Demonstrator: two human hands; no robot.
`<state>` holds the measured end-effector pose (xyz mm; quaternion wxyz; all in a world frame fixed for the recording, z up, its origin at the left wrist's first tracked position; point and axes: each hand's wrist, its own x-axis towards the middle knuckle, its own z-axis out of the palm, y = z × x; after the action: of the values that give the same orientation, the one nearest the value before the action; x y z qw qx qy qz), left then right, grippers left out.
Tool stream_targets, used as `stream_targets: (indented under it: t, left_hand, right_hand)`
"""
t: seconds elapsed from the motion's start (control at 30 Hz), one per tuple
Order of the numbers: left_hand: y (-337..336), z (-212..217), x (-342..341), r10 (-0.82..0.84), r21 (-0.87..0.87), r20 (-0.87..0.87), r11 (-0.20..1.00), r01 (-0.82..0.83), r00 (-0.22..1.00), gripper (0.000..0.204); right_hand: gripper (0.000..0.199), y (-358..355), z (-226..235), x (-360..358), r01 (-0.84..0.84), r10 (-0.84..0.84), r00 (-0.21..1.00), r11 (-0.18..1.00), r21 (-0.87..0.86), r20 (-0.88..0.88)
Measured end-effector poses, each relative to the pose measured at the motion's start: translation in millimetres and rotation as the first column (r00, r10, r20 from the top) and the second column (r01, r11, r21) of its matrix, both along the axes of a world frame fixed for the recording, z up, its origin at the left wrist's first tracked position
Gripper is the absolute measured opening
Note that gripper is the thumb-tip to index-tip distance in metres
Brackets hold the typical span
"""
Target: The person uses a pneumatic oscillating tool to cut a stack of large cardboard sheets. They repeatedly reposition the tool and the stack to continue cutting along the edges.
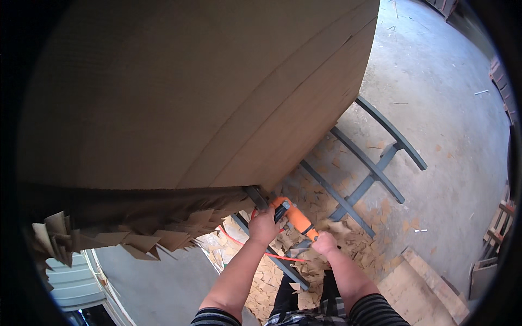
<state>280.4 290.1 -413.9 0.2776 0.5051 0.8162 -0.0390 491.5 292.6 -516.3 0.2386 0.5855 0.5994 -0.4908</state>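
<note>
Orange power tool (293, 215); brown board stack (206, 92); striped sleeves (375, 312).

A grey metal frame (375, 168) stands on the concrete floor (446, 108), running from just beside the left hand (265, 224) out beyond the right hand (325, 243). Brown cardboard scraps (359, 231) litter the floor around and below both hands. A big cardboard stack (190, 92) rests on the frame, above the left hand.

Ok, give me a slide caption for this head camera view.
Both hands, left hand and right hand, hold an orange power tool at the corner of a tall plywood stack.

Single head view, steeply downward, close over hands (293, 233) and floor (435, 108).
</note>
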Motion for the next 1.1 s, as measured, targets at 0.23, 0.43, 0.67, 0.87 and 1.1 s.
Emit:
stream_targets:
  t: [0.23,0.43,0.67,0.87,1.1]
  left_hand:
    - [4.9,-46.2,-6.4,-0.057,-0.017,-0.022,0.998,0.057,0.998,0.04]
    - [7.3,-90.0,-6.2,-0.052,-0.045,0.013,0.998,0.053,0.999,0.04]
    - [10.7,-122.3,-13.8,-0.064,-0.047,0.062,0.997,0.067,0.996,0.041]
    - [33.2,-125.4,-32.6,-0.046,-0.103,0.048,0.993,0.051,0.998,0.038]
    - [22.2,-139.0,-43.5,0.039,-0.076,0.168,0.997,-0.027,0.985,0.039]
  right_hand:
    - [0.035,-3.4,-43.3,-0.1,0.007,-0.007,1.0,1.0,-0.015,0.004]
    - [0.033,-5.3,-79.4,7.6,-0.03,0.031,0.998,0.999,-0.012,0.052]
    - [0.031,0.2,-79.0,2.6,0.021,-0.014,0.995,0.998,-0.063,0.102]
    - [0.03,6.4,-81.2,-10.3,0.072,-0.065,0.994,0.995,-0.071,0.091]
    - [0.028,3.7,-45.5,-3.3,0.08,-0.077,0.992,0.996,-0.026,0.104]
